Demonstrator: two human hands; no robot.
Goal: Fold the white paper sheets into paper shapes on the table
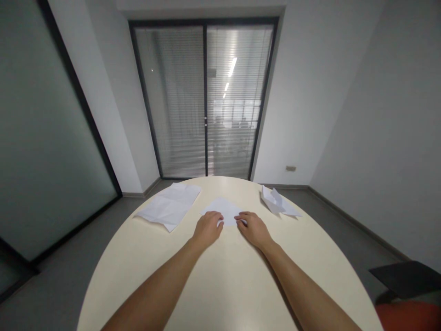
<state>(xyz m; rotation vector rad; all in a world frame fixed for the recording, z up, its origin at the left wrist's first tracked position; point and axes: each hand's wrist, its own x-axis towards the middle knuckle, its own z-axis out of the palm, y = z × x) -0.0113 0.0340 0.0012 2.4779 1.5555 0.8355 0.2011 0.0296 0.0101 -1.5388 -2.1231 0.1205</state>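
Note:
A small piece of folded white paper (222, 208), its far edge coming to a point, lies on the round cream table between my hands. My left hand (208, 228) grips its near left corner, with the thumb and curled fingers about the edge. On the opposite side, my right hand (254, 229) has its thumb and fingers closed on the near right corner. The fingers cover both of these corners.
A creased white sheet (171, 204) lies on the table (223, 285) to the left. At the right edge rests a folded paper shape (278, 202) with raised flaps. A red and black chair (408, 294) stands at the lower right. Glass doors (206, 101) with blinds are beyond.

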